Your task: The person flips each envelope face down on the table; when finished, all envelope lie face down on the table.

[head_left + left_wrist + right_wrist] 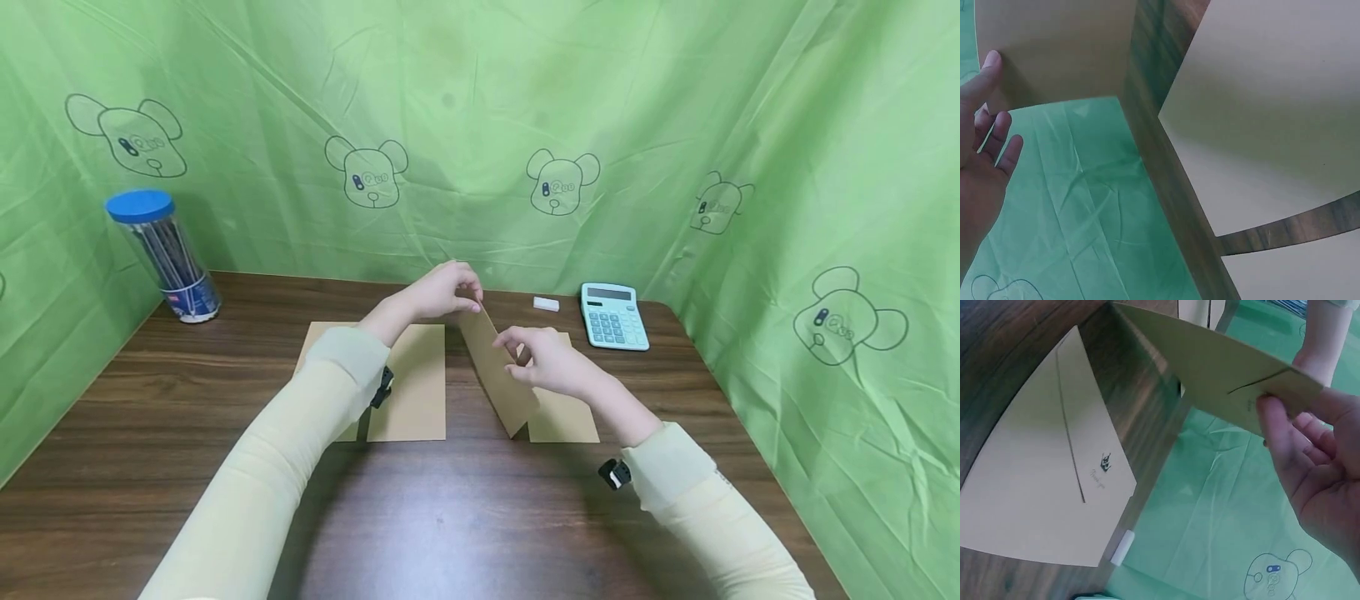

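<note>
A brown kraft-paper sheet or thin booklet (pixel 495 367) stands tilted on its long edge in the middle of the table. My left hand (pixel 442 292) pinches its far top corner, the thumb on the face in the left wrist view. My right hand (pixel 1322 469) holds the upper edge between thumb and fingers, near a printed black line. Just right of it, partly covered, lies another brown piece (pixel 1047 469) with a black line and a small crown-like mark. To the left, two more brown pieces lie side by side, one (pixel 412 392) plainly seen, the other (pixel 318 337) mostly behind my left forearm.
A pale blue calculator (pixel 615 317) lies at the back right, with a white eraser-like block (pixel 546 304) beside it. At the back left stands a clear tub of pencils (pixel 165 258) with a blue lid. Green cloth (pixel 465 100) hangs round the wooden table (pixel 442 525).
</note>
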### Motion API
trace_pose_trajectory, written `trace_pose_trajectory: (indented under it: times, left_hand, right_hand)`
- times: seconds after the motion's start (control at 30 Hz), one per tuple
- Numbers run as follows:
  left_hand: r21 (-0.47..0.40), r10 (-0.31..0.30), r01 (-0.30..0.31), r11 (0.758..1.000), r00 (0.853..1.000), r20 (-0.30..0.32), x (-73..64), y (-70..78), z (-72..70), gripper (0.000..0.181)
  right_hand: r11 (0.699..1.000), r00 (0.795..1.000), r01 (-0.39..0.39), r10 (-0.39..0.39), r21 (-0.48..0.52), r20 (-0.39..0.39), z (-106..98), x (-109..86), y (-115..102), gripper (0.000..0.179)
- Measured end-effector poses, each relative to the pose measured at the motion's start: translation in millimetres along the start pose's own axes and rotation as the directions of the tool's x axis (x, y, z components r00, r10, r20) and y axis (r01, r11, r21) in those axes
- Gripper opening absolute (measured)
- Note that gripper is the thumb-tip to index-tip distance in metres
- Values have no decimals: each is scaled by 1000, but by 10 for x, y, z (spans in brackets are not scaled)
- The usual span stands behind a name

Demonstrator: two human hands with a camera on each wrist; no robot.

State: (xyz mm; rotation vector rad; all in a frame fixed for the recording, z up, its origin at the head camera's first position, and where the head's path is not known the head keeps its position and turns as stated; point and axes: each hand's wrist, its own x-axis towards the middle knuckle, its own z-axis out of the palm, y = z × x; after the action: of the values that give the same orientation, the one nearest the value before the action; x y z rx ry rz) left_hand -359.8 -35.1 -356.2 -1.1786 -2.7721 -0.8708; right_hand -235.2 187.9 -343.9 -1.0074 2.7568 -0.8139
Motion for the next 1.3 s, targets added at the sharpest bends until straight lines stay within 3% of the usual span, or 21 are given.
trace_pose_trajectory:
  times: [0.13,0.27,0.43,0.57,0.67,0.9,1.07,1.2,1.3]
  left_hand:
    - [-1,34,-34,999,999,-34,4,42,-14,26]
    - [-52,49,-53,997,997,-64,-27,55,-3,51]
    - [-127,-41,39,991,999,-8,-123,-68,81,76]
    - [-111,-110,118,987,991,74,-190,-182,179,84]
    - [-102,-117,124,987,990,73,-210,-225,235,83]
    - [-120,-97,95,988,995,-13,-187,-213,299,85]
    - [-60,-53,51,997,998,-36,-194,-203,321,58]
    - [30,-39,40,999,999,-27,-205,-221,355,40]
    - [72,-62,62,995,998,-5,-213,-236,400,39]
  right_hand:
    - [999,998,0,-3,-49,-57,-13,-46,61,31]
    - [996,989,8,-21,-89,-143,6,-113,164,30]
    - [1000,970,-10,3,-29,-241,27,-197,275,31]
    - [1000,963,-6,14,29,-268,65,-234,326,33]
    - [998,958,-10,28,64,-287,102,-247,362,35]
    - [976,950,-87,142,199,-277,193,-274,438,38]
    - [944,952,-124,200,307,-231,281,-284,512,43]
    - [954,964,-136,190,268,-186,378,-270,635,47]
    - [969,977,-138,167,206,-134,440,-264,685,52]
